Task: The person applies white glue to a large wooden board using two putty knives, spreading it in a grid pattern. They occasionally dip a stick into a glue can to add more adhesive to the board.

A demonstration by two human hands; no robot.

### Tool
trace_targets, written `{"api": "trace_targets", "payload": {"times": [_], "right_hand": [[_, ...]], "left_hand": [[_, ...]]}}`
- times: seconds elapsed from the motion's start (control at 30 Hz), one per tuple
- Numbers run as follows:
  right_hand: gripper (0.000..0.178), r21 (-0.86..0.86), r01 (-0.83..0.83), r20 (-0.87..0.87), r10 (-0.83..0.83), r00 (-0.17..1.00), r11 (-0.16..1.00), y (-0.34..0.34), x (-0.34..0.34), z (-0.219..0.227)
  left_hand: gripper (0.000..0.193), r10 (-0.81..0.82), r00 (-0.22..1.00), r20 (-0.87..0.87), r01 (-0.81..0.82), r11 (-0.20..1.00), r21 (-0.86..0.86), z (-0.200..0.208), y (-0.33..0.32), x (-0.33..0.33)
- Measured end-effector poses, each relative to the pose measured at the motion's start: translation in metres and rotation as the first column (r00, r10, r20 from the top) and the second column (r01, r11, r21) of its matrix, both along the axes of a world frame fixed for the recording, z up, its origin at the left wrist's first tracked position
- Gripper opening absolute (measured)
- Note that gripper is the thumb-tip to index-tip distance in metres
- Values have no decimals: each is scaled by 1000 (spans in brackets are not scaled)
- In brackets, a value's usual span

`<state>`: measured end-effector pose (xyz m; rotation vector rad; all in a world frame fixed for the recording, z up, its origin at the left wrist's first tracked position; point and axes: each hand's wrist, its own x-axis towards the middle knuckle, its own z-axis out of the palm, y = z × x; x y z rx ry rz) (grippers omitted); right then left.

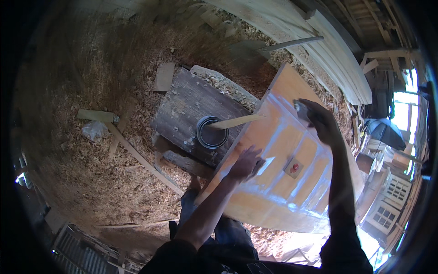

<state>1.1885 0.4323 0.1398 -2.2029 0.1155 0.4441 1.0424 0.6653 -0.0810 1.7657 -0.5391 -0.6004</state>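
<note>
Leaning over an orange-brown wood panel (286,137), set at a slant in view & overlapping the R edge of a dark wood table (182,104). Streaked w/ pale bluish-white bands (273,194) across much of panel, some straight, some crossing, esp. bright toward panel's lower R. Gripping a small pale grey piece (300,109) in R hand (320,122), fingers curled round it, nr panel's upper R edge; too blurry to say exactly what kind. Holding L hand (246,165) over panel's L half, abt half open, fingers part spread; can't tell if pressed to the surface. Can see a pale flat piece (266,165) right beside L hand, over panel; can't tell if held. Nr panel's middle, just R of that, a small sq. board (288,171) w/ a red lump (295,167) on top. L of panel, on table, an open round tin (214,146), dark inside, w/ a flat wood stick (237,121) slanting out over the rim, tip overlapping panel's L edge in view. Farther L of panel, floor (91,176) covered w/ wood shavings, plus a curved wood strip (142,158) & crumpled clear plastic (94,131). Beyond panel's upper R edge, long pale planks (344,61). Well R of panel, a white paned frame (394,192) & a dark blue umbrella-like thing (385,132).
</note>
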Motion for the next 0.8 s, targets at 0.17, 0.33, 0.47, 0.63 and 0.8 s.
{"api": "trace_targets", "payload": {"times": [0.17, 0.33, 0.47, 0.63, 0.8], "right_hand": [[38, -408, -739, -276, 699, 659, 536, 0, 125, -72], [35, -410, -864, -521, 702, 486, 294, 22, 193, -111], [28, -344, -923, -630, 685, 365, 175, 53, 210, -139], [23, -263, -963, -811, 554, 185, -63, 88, 216, -182], [24, -211, -967, -845, 523, 108, -142, 90, 210, -217]], "left_hand": [[48, -48, 997, -65, 51, 997, 50, -21, -28, 0], [38, 47, 998, 42, -53, 988, 147, -20, -38, -10], [37, 87, 993, 82, -100, 980, 174, -20, -44, -10], [37, 138, 980, 145, -162, 971, 173, -21, -45, -12], [37, 129, 986, 103, -144, 978, 153, -23, -46, -11]]}}
